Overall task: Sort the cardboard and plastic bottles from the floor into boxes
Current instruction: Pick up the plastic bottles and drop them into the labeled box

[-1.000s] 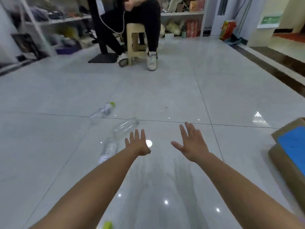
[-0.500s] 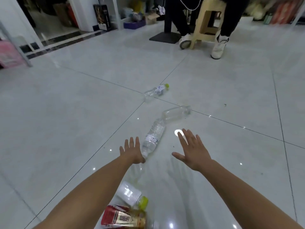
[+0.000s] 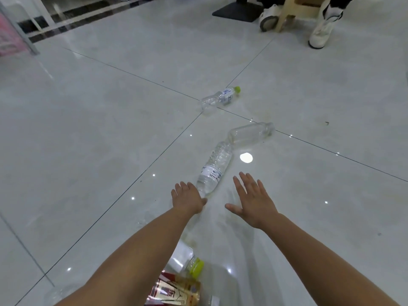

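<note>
Both bare forearms are extending from the lower frame toward centre. Left hand is showing its back, fingers relaxed. Right hand is spreading straight fingers, holding nothing.

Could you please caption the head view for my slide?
Left hand and right hand, both open, reach toward a clear bottle lying on the tiled floor.

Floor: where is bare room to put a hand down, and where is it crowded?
Bare: floor left of the left hand and right of the right hand. Crowded: water bottle between them, red-labelled bottle by the left forearm.
</note>
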`<move>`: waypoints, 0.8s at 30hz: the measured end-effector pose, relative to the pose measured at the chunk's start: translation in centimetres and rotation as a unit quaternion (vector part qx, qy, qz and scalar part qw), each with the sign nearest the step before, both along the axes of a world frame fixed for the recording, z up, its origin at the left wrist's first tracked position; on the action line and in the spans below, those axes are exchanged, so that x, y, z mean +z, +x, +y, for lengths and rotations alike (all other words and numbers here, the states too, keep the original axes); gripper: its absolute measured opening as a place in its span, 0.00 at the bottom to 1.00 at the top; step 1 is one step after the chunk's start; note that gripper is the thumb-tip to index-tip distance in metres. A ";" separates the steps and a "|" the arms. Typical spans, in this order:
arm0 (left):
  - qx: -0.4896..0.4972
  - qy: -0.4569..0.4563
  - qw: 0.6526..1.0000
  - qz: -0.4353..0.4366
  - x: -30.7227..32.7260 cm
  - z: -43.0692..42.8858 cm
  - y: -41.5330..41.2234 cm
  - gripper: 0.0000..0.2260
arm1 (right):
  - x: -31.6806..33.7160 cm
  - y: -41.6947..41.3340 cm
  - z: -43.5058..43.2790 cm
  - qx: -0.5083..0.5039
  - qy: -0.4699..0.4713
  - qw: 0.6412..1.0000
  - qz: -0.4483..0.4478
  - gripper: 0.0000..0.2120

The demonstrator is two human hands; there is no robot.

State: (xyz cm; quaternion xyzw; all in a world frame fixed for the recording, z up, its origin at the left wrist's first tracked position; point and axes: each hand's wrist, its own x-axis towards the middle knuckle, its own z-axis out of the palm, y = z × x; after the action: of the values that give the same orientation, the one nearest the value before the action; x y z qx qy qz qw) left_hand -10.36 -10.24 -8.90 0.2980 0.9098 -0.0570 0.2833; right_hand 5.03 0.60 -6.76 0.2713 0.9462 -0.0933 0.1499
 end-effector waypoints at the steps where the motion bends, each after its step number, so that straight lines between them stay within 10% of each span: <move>1: -0.009 0.010 1.000 0.014 -0.3 0.2 0.1 0.35 | -0.3 0.0 0.0 -0.001 -0.001 1.000 -0.003 0.67; 24: 0.035 -0.012 0.999 0.022 0.5 -5.8 -2.4 0.17 | -0.7 0.4 -4.2 0.048 -0.030 0.998 -0.018 0.67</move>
State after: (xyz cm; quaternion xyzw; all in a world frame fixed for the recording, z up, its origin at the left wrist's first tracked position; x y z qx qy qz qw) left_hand -12.78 -16.05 -8.36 0.2614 0.9248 -0.0641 0.2689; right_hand 5.46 -3.63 -7.48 0.2227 0.9520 -0.1089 0.1794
